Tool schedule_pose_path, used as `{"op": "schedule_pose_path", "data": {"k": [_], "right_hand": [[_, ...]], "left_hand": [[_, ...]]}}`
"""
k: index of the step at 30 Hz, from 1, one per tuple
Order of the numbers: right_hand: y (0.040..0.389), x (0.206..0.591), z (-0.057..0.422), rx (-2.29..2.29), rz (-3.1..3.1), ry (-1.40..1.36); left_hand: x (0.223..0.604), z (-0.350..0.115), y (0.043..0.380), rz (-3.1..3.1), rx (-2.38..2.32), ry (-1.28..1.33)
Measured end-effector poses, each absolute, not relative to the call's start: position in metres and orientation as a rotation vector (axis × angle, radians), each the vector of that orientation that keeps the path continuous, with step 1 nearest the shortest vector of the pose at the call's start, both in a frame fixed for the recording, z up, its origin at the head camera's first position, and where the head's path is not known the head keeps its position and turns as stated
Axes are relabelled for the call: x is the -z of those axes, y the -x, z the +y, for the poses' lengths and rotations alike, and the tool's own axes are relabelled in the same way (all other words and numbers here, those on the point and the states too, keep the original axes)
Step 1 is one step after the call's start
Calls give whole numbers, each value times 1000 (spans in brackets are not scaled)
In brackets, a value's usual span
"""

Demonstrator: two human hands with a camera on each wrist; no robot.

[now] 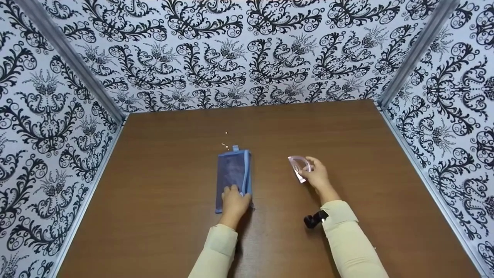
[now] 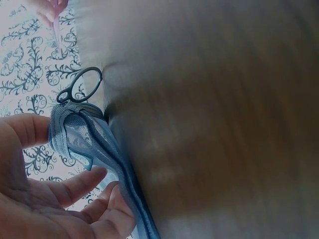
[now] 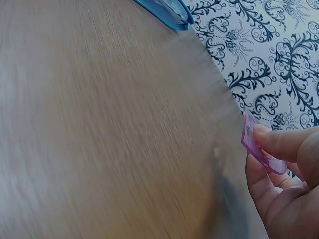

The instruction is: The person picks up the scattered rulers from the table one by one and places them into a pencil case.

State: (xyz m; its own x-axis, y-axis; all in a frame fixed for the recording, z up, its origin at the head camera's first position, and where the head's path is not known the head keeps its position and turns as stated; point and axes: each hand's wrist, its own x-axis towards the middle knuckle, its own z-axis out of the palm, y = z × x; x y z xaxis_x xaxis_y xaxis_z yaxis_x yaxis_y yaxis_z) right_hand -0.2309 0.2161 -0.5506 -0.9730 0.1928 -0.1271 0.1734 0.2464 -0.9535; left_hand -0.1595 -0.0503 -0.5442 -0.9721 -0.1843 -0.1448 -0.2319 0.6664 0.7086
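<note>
A blue mesh zip pouch (image 1: 230, 170) lies on the table, its zipped edge along the right side. My left hand (image 1: 236, 201) grips its near end, the thumb on one side and the fingers on the other. In the left wrist view a dark ring (image 2: 85, 85) sticks up from the bunched end of the pouch (image 2: 82, 132). To the right, my right hand (image 1: 317, 175) pinches a clear pinkish protractor (image 1: 296, 170) above the table. The right wrist view shows the protractor (image 3: 259, 149) edge-on between thumb and fingers.
The brown wooden table (image 1: 173, 239) is bounded by patterned black-and-white walls (image 1: 216, 54) at the back and both sides. A black wrist camera (image 1: 314, 219) juts from the right sleeve. Small bright specks show on the table just beyond the pouch.
</note>
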Motion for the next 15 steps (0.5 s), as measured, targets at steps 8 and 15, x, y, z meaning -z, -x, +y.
{"op": "schedule_pose_path", "data": {"k": [8,15], "right_hand": [[235,547,203,-1883,-2489,330],[236,547,194,-1926,-2493,297]], "left_hand": [[543,-50,160,2802,-1222,349],[543,-50,159,2794,-1214,365]]}}
